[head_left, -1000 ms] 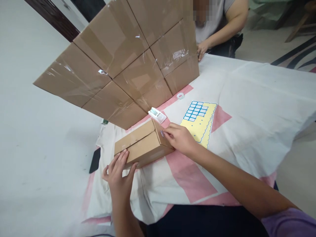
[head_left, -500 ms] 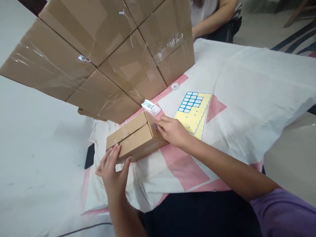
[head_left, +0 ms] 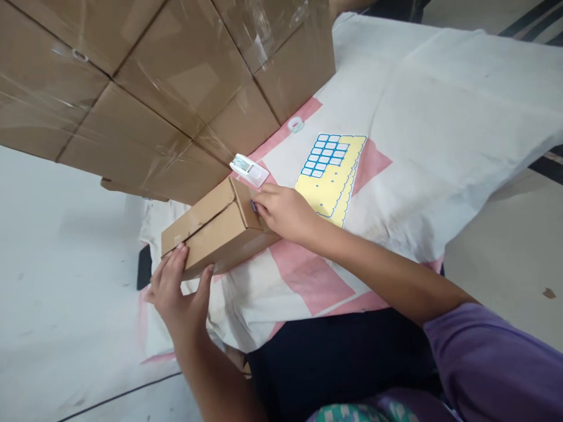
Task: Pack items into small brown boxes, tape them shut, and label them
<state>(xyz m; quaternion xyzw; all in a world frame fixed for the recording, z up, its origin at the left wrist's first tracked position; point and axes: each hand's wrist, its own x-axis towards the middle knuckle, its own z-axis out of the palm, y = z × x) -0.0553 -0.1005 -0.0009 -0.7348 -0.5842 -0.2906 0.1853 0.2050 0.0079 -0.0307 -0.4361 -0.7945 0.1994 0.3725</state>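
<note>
A closed cardboard box (head_left: 215, 225) lies on the cloth-covered table. My left hand (head_left: 178, 281) grips its near left end, fingers on the top and thumb against the side. At the box's right end face, my right hand (head_left: 281, 214) is closed with its fingertips against the cardboard. A small bluish thing (head_left: 254, 206) shows at those fingertips, mostly hidden. Just beyond the right hand lies a yellow sheet of blue-edged white labels (head_left: 329, 176), partly bare of labels. A white device with a small display (head_left: 249, 170) sits behind the box.
Stacked cardboard boxes (head_left: 176, 76) wrapped in clear tape form a wall at the back left. A roll of clear tape (head_left: 295, 124) lies near its foot. A dark flat object (head_left: 143, 268) is at the table's left edge. Part of another person's arm (head_left: 349, 6) shows at the top.
The view has shifted, so everything appears further left and higher. Both hands keep their places on the box, the right one still at its end face.
</note>
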